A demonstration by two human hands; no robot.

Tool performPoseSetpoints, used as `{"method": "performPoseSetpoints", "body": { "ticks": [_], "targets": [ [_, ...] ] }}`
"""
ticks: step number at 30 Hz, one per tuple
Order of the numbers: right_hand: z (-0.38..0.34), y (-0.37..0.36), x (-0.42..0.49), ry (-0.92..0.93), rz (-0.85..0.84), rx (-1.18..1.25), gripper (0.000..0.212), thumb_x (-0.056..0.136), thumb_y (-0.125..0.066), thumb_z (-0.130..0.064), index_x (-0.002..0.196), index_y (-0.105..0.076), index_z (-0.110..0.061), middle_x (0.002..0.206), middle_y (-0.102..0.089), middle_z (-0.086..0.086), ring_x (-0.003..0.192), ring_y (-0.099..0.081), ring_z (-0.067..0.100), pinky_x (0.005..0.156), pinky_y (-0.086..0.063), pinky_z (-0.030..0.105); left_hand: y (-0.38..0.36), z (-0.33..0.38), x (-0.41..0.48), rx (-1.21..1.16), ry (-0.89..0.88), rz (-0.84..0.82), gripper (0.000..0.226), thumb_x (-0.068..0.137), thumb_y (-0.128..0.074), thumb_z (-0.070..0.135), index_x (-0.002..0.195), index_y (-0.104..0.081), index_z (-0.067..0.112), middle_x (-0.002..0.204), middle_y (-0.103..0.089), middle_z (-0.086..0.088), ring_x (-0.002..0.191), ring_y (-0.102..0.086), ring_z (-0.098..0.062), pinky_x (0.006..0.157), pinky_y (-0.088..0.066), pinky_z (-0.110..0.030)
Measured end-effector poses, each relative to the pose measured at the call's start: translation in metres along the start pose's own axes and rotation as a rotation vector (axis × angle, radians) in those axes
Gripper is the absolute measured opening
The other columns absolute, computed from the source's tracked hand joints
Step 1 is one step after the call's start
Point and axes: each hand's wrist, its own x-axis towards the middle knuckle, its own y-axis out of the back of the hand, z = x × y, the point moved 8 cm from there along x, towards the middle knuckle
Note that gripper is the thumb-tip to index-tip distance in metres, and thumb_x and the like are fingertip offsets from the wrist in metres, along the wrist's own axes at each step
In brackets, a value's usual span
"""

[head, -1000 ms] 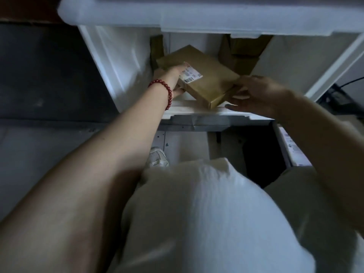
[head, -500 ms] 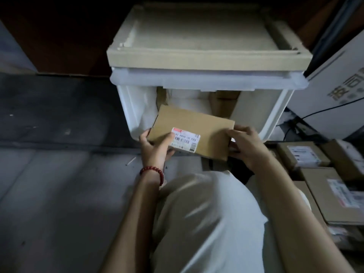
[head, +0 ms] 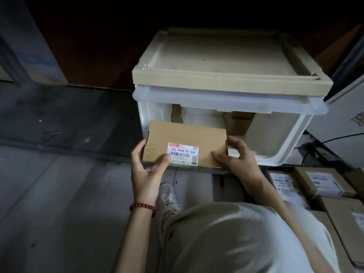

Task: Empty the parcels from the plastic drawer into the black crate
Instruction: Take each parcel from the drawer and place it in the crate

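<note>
Parcel point(head: 185, 148) before drawer point(head: 275, 138)

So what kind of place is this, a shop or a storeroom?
Probably a parcel sorting or storage room. Both hands hold a cardboard parcel bearing a barcoded shipping label, a white plastic drawer holds more boxes, and other labelled parcels are packed together at the right.

Dim room, grey floor point(head: 59, 194), dark wall point(head: 88, 36)
</note>
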Motion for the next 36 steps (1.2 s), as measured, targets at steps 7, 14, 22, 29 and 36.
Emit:
{"method": "performPoseSetpoints", "body": {
  "ticks": [7,14,22,29,36],
  "targets": [
    [0.014,-0.015,0.004,-0.056,-0.05,0.015,0.064,0.071,-0.083,-0.036,0.126,-0.051,-0.026,0.128,-0.054,-0.008,0.114,-0.054,0.007,0.09,-0.044,0.019,0.006,0.001,0.001,-0.022,-0.016,-0.063,0.079,0.058,-0.085,0.01,0.123,-0.042,0.027,0.128,-0.052,0.009,0.101,-0.061,0.008,0.075,-0.05,-0.01],
    [0.006,-0.024,0.005,-0.058,-0.13,0.155,0.115,0.036,-0.09,-0.038,0.137,-0.035,-0.029,0.128,-0.047,-0.009,0.113,-0.051,0.006,0.091,-0.046,0.018,0.017,-0.004,0.006,0.213,-0.065,-0.131,0.074,0.071,-0.079,-0.001,0.125,-0.044,0.036,0.133,-0.054,0.009,0.101,-0.062,0.004,0.078,-0.052,-0.015],
    [0.005,-0.028,0.004,-0.063,-0.14,0.113,0.117,0.038,-0.087,-0.045,0.14,-0.032,-0.027,0.109,-0.048,-0.018,0.097,-0.057,0.002,0.078,-0.049,0.018,0.033,0.008,0.005,0.24,-0.098,-0.011,0.066,0.073,-0.08,0.018,0.131,-0.048,0.025,0.126,-0.059,0.01,0.116,-0.054,0.004,0.079,-0.048,-0.007],
    [0.005,-0.019,0.002,-0.07,-0.073,0.018,0.117,0.042,-0.075,-0.072,0.138,-0.035,-0.018,0.108,-0.057,-0.016,0.093,-0.059,-0.005,0.069,-0.044,0.012,0.026,0.01,0.0,0.222,-0.085,0.03,0.054,0.072,-0.077,0.031,0.119,-0.049,0.025,0.119,-0.06,0.006,0.104,-0.059,0.008,0.082,-0.048,-0.009],
    [0.005,-0.017,-0.001,-0.08,-0.077,-0.037,0.107,0.046,-0.062,-0.083,0.127,-0.044,-0.016,0.102,-0.06,-0.009,0.09,-0.06,-0.001,0.067,-0.045,0.016,0.026,0.009,0.001,0.239,-0.098,0.061,0.054,0.075,-0.074,0.037,0.121,-0.049,0.023,0.122,-0.057,0.001,0.104,-0.062,-0.006,0.077,-0.051,-0.015]
  ]
}}
